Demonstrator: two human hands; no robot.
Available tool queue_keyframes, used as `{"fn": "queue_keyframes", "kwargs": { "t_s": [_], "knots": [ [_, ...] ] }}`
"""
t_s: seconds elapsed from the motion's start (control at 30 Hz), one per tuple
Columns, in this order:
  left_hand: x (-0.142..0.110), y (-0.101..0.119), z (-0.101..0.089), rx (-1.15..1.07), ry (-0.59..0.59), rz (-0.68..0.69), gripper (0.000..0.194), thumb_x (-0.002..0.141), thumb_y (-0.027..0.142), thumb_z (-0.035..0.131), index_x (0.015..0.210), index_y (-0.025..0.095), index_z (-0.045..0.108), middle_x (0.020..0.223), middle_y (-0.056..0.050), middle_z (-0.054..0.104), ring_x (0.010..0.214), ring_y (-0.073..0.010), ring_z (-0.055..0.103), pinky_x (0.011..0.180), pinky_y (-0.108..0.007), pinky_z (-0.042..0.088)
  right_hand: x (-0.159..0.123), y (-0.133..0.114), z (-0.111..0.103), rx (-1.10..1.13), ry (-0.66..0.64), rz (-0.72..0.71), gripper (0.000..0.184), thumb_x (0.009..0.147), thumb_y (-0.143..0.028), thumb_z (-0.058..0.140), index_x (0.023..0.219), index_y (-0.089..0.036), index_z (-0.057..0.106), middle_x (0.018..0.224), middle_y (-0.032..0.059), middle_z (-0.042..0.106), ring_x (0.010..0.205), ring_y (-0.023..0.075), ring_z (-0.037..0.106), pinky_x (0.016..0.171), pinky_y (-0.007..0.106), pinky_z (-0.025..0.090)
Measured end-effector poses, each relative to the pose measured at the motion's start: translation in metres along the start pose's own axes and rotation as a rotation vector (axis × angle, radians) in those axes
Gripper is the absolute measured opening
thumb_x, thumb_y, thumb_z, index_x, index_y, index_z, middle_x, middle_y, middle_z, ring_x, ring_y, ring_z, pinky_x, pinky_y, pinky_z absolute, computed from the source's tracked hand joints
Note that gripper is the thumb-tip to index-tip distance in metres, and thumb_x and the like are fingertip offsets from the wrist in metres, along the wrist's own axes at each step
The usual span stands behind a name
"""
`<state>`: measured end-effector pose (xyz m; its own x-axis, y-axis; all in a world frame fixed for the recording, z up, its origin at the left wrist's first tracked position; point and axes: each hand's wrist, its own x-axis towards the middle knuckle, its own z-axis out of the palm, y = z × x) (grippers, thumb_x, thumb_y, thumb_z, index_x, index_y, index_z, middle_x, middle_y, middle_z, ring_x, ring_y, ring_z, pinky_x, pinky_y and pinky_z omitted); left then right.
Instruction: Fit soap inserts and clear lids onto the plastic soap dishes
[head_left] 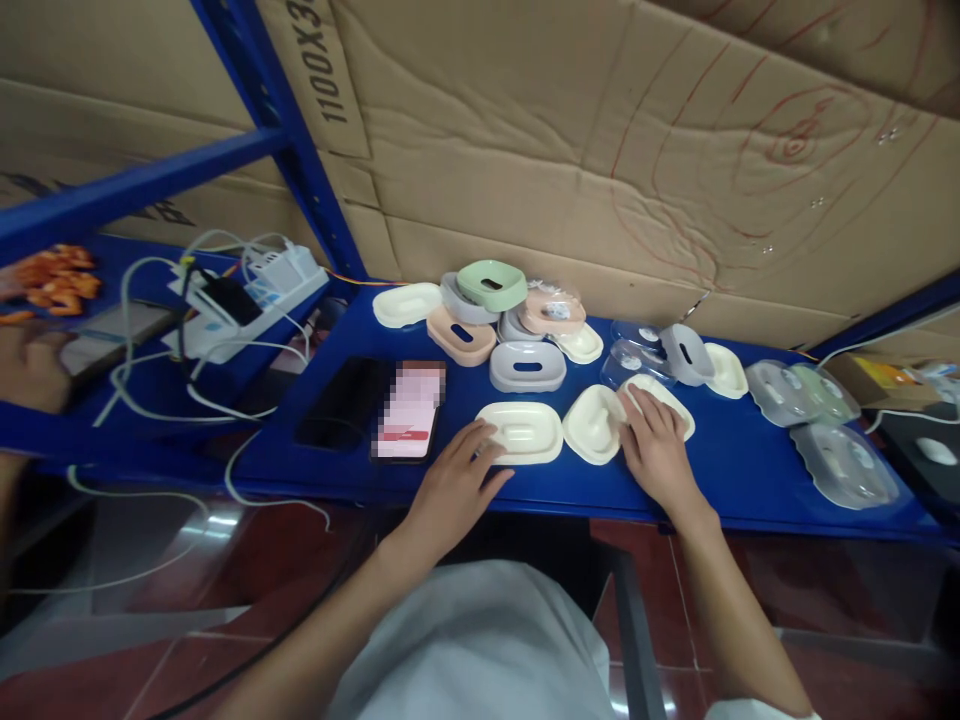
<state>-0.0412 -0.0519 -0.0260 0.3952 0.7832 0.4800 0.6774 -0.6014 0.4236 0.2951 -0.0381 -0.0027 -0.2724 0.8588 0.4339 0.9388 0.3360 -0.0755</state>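
Observation:
My left hand (461, 480) lies with its fingertips on the left end of a cream oval soap-dish tray (531, 434), thumb spread from the fingers. Over another cream tray (677, 405) rests my right hand (655, 440), fingers stretched out and partly covering it. Between the hands, a third cream tray (590, 425) lies turned at an angle, close to the right fingertips. Behind them sits a grey soap dish with an oval slot (527, 367). A peach slotted piece (460, 336) and a green one (491, 286) are in the pile farther back.
A lit phone (409, 410) and a dark phone (341, 403) lie left on the blue table. Clear plastic packs (846, 466) are at right. A power strip with cables (240, 310) stands left, near another person's hand (34, 368) and orange pieces (60, 280). Cardboard (510, 130) walls the back.

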Motion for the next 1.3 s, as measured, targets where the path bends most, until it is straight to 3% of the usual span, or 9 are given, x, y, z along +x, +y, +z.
{"fn": "queue_keyframes", "kwargs": {
  "t_s": [0.2, 0.4, 0.6, 0.73, 0.9, 1.03, 1.17, 1.23, 1.3],
  "knots": [
    [-0.002, -0.007, -0.001, -0.053, 0.068, 0.010, 0.008, 0.102, 0.025, 0.070, 0.103, 0.020, 0.064, 0.135, -0.013, 0.066, 0.134, -0.0305, 0.063, 0.113, -0.051, 0.058, 0.061, -0.049, 0.013, 0.113, -0.138, -0.216, 0.053, 0.112, -0.036, 0.043, 0.164, -0.025, 0.045, 0.165, 0.0116, 0.051, 0.155, 0.0316, 0.045, 0.123, 0.056, 0.036],
    [-0.003, -0.008, 0.003, -0.061, 0.075, -0.021, 0.031, 0.103, 0.021, 0.066, 0.133, 0.022, 0.059, 0.136, -0.013, 0.064, 0.132, -0.0290, 0.064, 0.113, -0.050, 0.058, 0.107, -0.052, 0.031, 0.184, -0.204, -0.180, 0.029, 0.111, -0.032, 0.053, 0.124, -0.023, 0.076, 0.127, 0.0090, 0.079, 0.122, 0.0278, 0.070, 0.111, 0.050, 0.041],
    [-0.004, -0.007, -0.001, -0.086, 0.072, -0.130, 0.047, 0.103, 0.022, 0.065, 0.148, 0.024, 0.051, 0.156, -0.017, 0.051, 0.136, -0.0299, 0.063, 0.113, -0.048, 0.059, 0.083, -0.061, 0.016, 0.213, -0.047, -0.248, 0.030, 0.113, -0.035, 0.051, 0.125, -0.024, 0.076, 0.121, 0.0066, 0.081, 0.113, 0.0233, 0.072, 0.107, 0.044, 0.042],
    [-0.004, -0.008, -0.002, -0.080, 0.053, -0.026, 0.026, 0.105, 0.016, 0.059, 0.130, 0.024, 0.064, 0.145, -0.012, 0.061, 0.139, -0.0286, 0.061, 0.118, -0.049, 0.055, 0.074, -0.056, 0.012, 0.157, 0.029, -0.204, 0.028, 0.111, -0.034, 0.054, 0.122, -0.022, 0.078, 0.116, 0.0072, 0.082, 0.108, 0.0249, 0.073, 0.100, 0.044, 0.045],
    [-0.006, -0.007, 0.000, -0.096, 0.087, -0.116, 0.043, 0.105, 0.022, 0.062, 0.148, 0.026, 0.055, 0.164, -0.016, 0.045, 0.144, -0.0303, 0.059, 0.117, -0.049, 0.057, 0.066, -0.058, 0.005, 0.260, -0.023, -0.296, 0.026, 0.111, -0.029, 0.055, 0.125, -0.023, 0.076, 0.119, 0.0069, 0.081, 0.112, 0.0237, 0.073, 0.102, 0.044, 0.047],
    [-0.006, -0.008, -0.001, -0.067, 0.063, -0.066, 0.056, 0.107, 0.019, 0.058, 0.161, 0.030, 0.045, 0.177, -0.013, 0.029, 0.160, -0.0326, 0.040, 0.125, -0.053, 0.048, 0.041, -0.083, 0.006, 0.321, -0.070, -0.374, 0.028, 0.110, -0.023, 0.054, 0.131, -0.025, 0.073, 0.123, 0.0064, 0.080, 0.116, 0.0222, 0.072, 0.106, 0.043, 0.049],
    [-0.005, -0.010, -0.001, -0.045, 0.046, 0.016, 0.047, 0.107, 0.018, 0.058, 0.153, 0.028, 0.056, 0.167, -0.010, 0.049, 0.160, -0.0314, 0.040, 0.126, -0.055, 0.047, 0.018, -0.096, 0.009, 0.242, -0.100, -0.412, 0.035, 0.110, -0.026, 0.054, 0.143, -0.021, 0.066, 0.136, 0.0093, 0.075, 0.128, 0.0252, 0.068, 0.113, 0.045, 0.048],
    [-0.005, -0.011, 0.000, -0.043, 0.037, 0.026, 0.039, 0.106, 0.020, 0.060, 0.145, 0.026, 0.064, 0.157, -0.008, 0.060, 0.159, -0.0313, 0.041, 0.126, -0.054, 0.048, 0.017, -0.082, 0.004, 0.228, -0.096, -0.376, 0.040, 0.111, -0.030, 0.052, 0.150, -0.023, 0.061, 0.144, 0.0091, 0.071, 0.136, 0.0262, 0.063, 0.118, 0.048, 0.044],
    [-0.004, -0.010, 0.000, -0.030, 0.024, 0.025, 0.035, 0.105, 0.021, 0.062, 0.139, 0.025, 0.067, 0.153, -0.008, 0.064, 0.159, -0.0315, 0.041, 0.126, -0.054, 0.048, 0.023, -0.054, -0.005, 0.195, -0.027, -0.221, 0.041, 0.112, -0.034, 0.047, 0.150, -0.025, 0.060, 0.145, 0.0092, 0.070, 0.139, 0.0269, 0.062, 0.118, 0.049, 0.044]
  ]
}}
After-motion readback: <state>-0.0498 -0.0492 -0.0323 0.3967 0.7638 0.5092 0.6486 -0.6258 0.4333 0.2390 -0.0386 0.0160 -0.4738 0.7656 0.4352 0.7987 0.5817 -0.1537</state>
